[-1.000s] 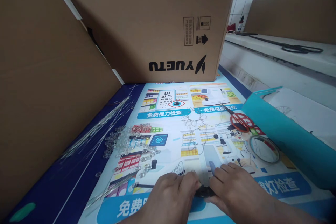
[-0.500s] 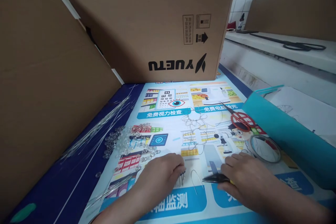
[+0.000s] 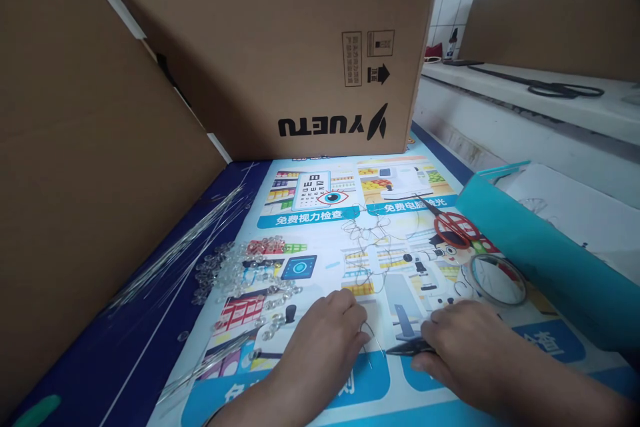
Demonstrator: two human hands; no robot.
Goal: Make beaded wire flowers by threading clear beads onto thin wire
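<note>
My left hand [image 3: 333, 327] is closed with thumb and fingers pinched together, at the curved end of a thin bent wire [image 3: 379, 339]. Its fingertips are partly hidden, so whatever else lies inside them cannot be seen. My right hand [image 3: 463, 350] is wrapped round a pair of pliers [image 3: 407, 347], whose dark pointed jaws face left. The tip of the jaws meets one leg of the wire. Farther back on the printed sheet lie loops of bent wire [image 3: 367, 233].
Clear beads [image 3: 220, 273] lie heaped at left, beside long straight wires [image 3: 175, 250]. Red-handled scissors [image 3: 453, 230], a roll of tape [image 3: 497, 279] and a teal box [image 3: 530, 253] are at right. Cardboard walls [image 3: 300, 53] stand behind and left.
My left hand has moved right to the bent wire by the pliers; the several short wires at its fingertips are now out of sight. My right hand still holds the pliers. The view has shifted slightly.
</note>
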